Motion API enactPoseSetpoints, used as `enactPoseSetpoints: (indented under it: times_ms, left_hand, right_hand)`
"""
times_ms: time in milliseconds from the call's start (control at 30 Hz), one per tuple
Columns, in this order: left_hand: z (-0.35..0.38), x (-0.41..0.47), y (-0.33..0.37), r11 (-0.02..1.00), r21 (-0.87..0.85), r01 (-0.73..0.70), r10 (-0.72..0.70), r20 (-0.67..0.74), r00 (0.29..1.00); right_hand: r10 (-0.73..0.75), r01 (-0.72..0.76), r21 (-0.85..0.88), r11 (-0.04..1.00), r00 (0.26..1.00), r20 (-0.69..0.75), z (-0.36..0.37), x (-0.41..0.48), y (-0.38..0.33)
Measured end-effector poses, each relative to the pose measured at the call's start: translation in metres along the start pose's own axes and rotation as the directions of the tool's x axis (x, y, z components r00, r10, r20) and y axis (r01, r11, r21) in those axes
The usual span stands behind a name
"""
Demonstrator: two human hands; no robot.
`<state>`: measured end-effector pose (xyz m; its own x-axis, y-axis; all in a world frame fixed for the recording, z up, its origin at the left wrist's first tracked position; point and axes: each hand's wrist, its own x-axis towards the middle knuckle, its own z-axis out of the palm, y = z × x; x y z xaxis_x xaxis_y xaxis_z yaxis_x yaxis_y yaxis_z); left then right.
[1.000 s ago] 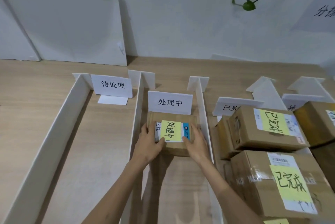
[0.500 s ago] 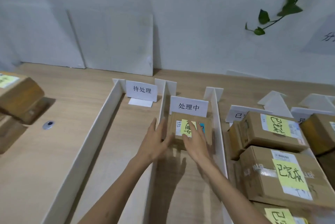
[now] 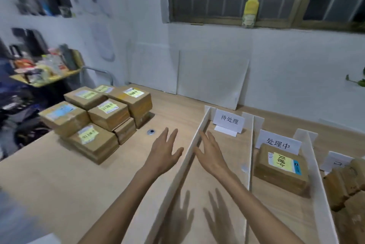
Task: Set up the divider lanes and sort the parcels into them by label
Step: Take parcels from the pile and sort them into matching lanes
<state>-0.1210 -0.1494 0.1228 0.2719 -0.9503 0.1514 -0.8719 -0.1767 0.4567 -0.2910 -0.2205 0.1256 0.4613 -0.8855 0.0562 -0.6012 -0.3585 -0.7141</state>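
White divider walls (image 3: 197, 141) form lanes on the wooden table (image 3: 59, 180). The left lane has a white sign card (image 3: 229, 121) and holds no parcel. In the lane to its right a brown parcel with a yellow note (image 3: 282, 166) lies in front of its own sign card (image 3: 277, 143). A pile of several brown parcels with yellow notes (image 3: 98, 117) stands at the table's left. My left hand (image 3: 164, 151) and my right hand (image 3: 210, 153) hover in the air with fingers spread, one on each side of the leftmost divider, holding nothing.
More brown parcels (image 3: 347, 184) fill the lanes at the right edge. A small dark round object (image 3: 151, 131) lies on the table by the pile. White boards (image 3: 213, 78) lean on the back wall. A cluttered side table (image 3: 43, 72) stands beyond the table's left end.
Both hands have let go of the parcel in the second lane and swung left to the leftmost divider. The view has turned left, bringing the parcel pile into sight.
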Motion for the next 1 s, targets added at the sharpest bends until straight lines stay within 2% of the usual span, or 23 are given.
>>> enactPoseSetpoints:
  times_ms: [233,433,700,900,1000]
  left_hand:
    - [-0.138,-0.066,-0.140,0.996,0.064,0.069,-0.060,-0.130,0.990]
    - [-0.203,-0.097,-0.239,0.979,0.047,0.196,-0.189,-0.121,0.974]
    - [-0.230,-0.081,-0.336,0.979,0.049,0.200,-0.195,-0.095,0.976]
    - [-0.233,-0.004,-0.404,0.976,0.116,0.183,-0.181,-0.025,0.983]
    - [-0.230,0.040,-0.431,0.976,0.139,0.167,-0.173,0.030,0.985]
  right_hand:
    - [-0.116,0.119,-0.052,0.992,0.992,0.054,0.105,-0.015,-0.154]
    - [-0.243,0.249,-0.070,0.966,0.967,0.076,0.184,-0.011,-0.249]
    - [-0.190,0.195,-0.031,0.980,0.974,0.124,0.269,0.050,-0.280]
    - [-0.179,0.178,0.018,0.984,0.983,0.049,0.324,0.140,-0.285]
    - [-0.120,0.119,0.041,0.992,0.993,0.018,0.347,0.184,-0.284]
